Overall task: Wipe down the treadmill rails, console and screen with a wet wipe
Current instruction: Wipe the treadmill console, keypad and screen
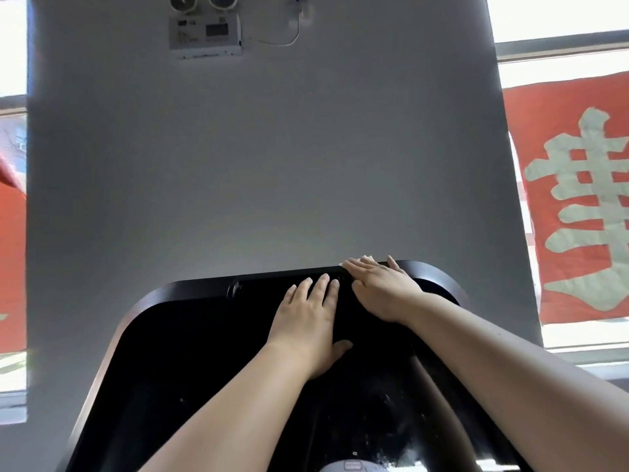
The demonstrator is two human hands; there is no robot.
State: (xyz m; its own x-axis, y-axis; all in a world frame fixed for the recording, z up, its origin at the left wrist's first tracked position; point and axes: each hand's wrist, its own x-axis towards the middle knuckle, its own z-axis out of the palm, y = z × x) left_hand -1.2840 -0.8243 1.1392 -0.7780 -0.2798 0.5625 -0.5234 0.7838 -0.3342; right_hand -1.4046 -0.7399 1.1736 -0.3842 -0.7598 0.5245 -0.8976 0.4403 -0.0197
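Note:
The black treadmill console with its dark screen [190, 335] fills the lower middle of the head view. My left hand [308, 321] lies flat on the screen with straight fingers pointing up toward the top edge. My right hand [381, 287] presses flat on the console's upper right edge, fingers straight and angled left. A sliver of white wet wipe [366, 258] shows beyond its fingertips; most of the wipe is hidden under the hand.
A grey wall pillar [272, 165] rises just behind the console, with an emergency light box [206, 35] high up. Windows with red banners [578, 199] flank it. A grey rounded part [354, 466] sits at the bottom edge.

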